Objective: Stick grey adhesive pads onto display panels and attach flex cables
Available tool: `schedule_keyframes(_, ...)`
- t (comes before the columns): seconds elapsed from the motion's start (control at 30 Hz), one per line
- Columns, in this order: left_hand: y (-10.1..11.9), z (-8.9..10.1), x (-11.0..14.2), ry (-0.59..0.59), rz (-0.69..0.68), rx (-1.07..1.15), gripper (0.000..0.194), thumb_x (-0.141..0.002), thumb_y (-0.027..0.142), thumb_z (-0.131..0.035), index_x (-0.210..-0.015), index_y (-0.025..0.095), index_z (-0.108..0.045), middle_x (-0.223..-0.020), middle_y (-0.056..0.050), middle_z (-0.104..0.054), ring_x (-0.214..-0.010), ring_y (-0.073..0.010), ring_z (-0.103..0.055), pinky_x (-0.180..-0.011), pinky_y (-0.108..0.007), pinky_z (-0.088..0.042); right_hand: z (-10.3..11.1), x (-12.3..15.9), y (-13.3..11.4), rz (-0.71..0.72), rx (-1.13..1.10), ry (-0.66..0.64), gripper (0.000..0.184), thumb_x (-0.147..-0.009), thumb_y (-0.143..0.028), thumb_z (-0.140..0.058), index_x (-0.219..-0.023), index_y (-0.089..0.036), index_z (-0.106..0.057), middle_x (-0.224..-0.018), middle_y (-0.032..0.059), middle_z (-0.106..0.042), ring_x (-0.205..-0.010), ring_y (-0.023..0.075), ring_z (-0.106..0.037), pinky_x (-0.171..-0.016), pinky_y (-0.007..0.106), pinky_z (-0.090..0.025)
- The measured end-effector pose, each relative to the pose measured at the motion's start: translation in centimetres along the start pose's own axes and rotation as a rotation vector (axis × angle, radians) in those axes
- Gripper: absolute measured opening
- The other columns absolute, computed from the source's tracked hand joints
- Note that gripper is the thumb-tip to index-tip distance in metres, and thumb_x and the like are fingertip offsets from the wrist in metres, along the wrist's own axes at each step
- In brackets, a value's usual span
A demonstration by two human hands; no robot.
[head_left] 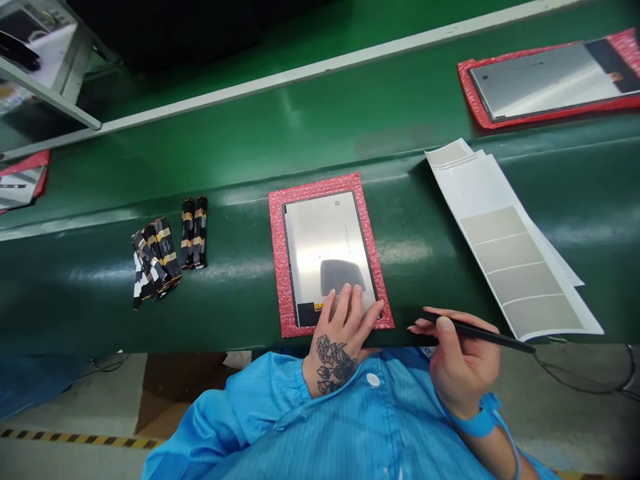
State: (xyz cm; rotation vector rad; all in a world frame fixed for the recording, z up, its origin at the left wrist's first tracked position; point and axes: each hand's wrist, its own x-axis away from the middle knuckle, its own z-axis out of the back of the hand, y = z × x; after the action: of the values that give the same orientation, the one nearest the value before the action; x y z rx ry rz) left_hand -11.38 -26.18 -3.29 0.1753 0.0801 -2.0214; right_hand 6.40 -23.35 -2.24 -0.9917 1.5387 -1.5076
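Note:
A silver-backed display panel (320, 233) lies on a red bubble-wrap sheet (280, 280) at the bench's near edge. My left hand (343, 340) rests on the panel's lower end with fingers spread, partly hiding a black strip and a small orange piece there. In my right hand (465, 363) is a slim black pen-like tool (480, 332), gripped between thumb and fingers, to the right of the panel and apart from it. Its tip is hard to make out. Beside that hand lie white sheets of grey rectangular stickers (515, 257).
Two groups of black-and-tan flex strips, a loose pile (157, 257) and a neat stack (194, 232), lie to the left. Another panel (545, 80) on red wrap sits at the back right, and part of one (23, 183) shows far left. A pale rail (300, 77) crosses behind.

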Motion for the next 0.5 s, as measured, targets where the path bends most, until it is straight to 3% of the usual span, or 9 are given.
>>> schedule_keyframes(0.13,0.4,0.2,-0.9,-0.049,0.024,0.093,0.063,-0.097,0.049,-0.065,-0.154,0.023,-0.057,-0.157,-0.013,-0.060,-0.145,-0.0407,-0.057,-0.115,-0.058,-0.054,-2.0,0.3,-0.5,-0.046,-0.102,-0.106,0.019,-0.089,-0.040,-0.082,-0.096,-0.027,-0.070,-0.088,0.0024,-0.080,-0.073,0.0237,-0.080,-0.065,0.038,-0.070)
schedule_keyframes(0.27,0.1,0.3,-0.5,0.001,-0.046,0.194,0.049,-0.102,0.029,-0.048,-0.143,0.013,-0.068,-0.149,-0.014,-0.067,-0.144,-0.0318,-0.059,-0.120,-0.041,-0.053,-4.9,0.6,-0.4,-0.135,-0.191,-0.286,0.021,-0.090,-0.048,-0.080,-0.095,-0.028,-0.072,-0.088,0.0022,-0.081,-0.092,0.0266,-0.081,-0.088,0.045,-0.068)
schedule_keyframes(0.37,-0.8,0.3,1.3,0.060,-0.074,0.227,0.047,-0.104,0.036,-0.047,-0.137,0.014,-0.073,-0.140,-0.014,-0.073,-0.139,-0.0286,-0.064,-0.119,-0.036,-0.053,-6.0,0.6,0.1,-0.204,-0.193,-0.366,0.024,-0.090,-0.051,-0.080,-0.093,-0.029,-0.074,-0.091,0.0029,-0.082,-0.104,0.0286,-0.080,-0.098,0.047,-0.065)
schedule_keyframes(0.5,-2.3,-0.2,3.6,0.063,0.094,0.087,0.065,-0.106,0.059,-0.041,-0.148,0.015,-0.063,-0.153,-0.014,-0.063,-0.148,-0.0327,-0.055,-0.126,-0.053,-0.044,-6.1,0.7,0.7,-0.229,-0.102,-0.376,0.025,-0.087,-0.055,-0.081,-0.093,-0.031,-0.076,-0.096,0.0046,-0.083,-0.113,0.0317,-0.078,-0.101,0.050,-0.064)
